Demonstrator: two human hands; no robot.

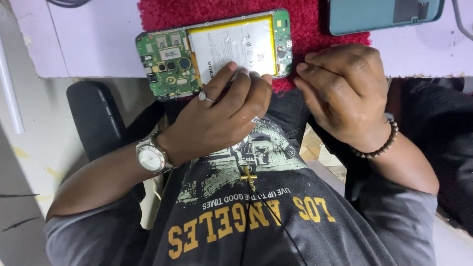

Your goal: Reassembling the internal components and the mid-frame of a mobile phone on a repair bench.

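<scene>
We see an opened phone (pixel 214 51) with a matt green circuit board and a battery (pixel 231 45) wrapped in glossy, crinkled foil. It lies on a rough red pile cloth (pixel 305 19). The teal back cover (pixel 384 15) looks like smooth plastic. The wristwatch (pixel 152 157) is shiny metal.

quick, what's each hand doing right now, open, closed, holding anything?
Left hand: fingers curled, tips resting on the opened phone; a held tool cannot be told.
Right hand: closed loosely beside the phone, nothing visibly held.
</scene>
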